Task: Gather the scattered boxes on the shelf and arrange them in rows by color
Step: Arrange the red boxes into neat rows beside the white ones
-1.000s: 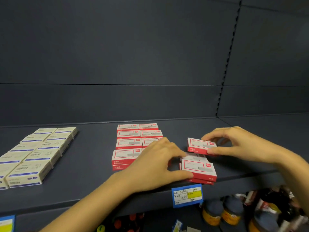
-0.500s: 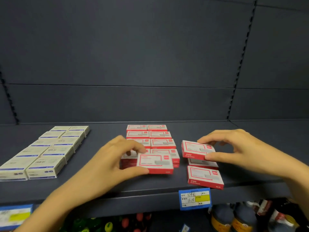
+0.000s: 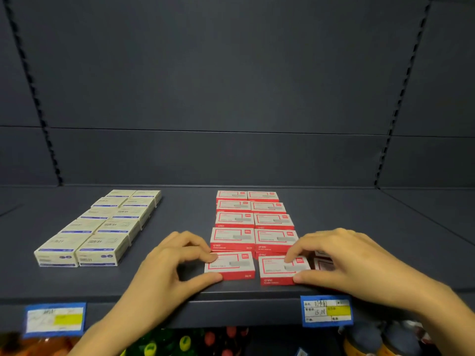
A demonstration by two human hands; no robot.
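Pinching was seen both sides: left hand (image 3: 169,268) fingers clamped on front-left red box (image 3: 231,265), right hand (image 3: 352,263) on front-right red box (image 3: 280,269), just ahead of red rows (image 3: 254,219), nr shelf (image 3: 231,304) lip. Nudged fwd, either could be tipped off.

Only the person's two arms show, bare from the hands back to the edge of the view. The left hand (image 3: 169,268) lies at about 7 o'clock from the centre. Behind it, the left forearm (image 3: 108,332) is a long, smooth shape running off the bottom edge. The right hand (image 3: 341,260) lies at about 4 o'clock, and the right forearm (image 3: 447,317) looks broader where it meets the lower right corner. The fingers (image 3: 195,242) are slender with rounded tips and soft knuckle ridges. The nails are too blurred to describe.
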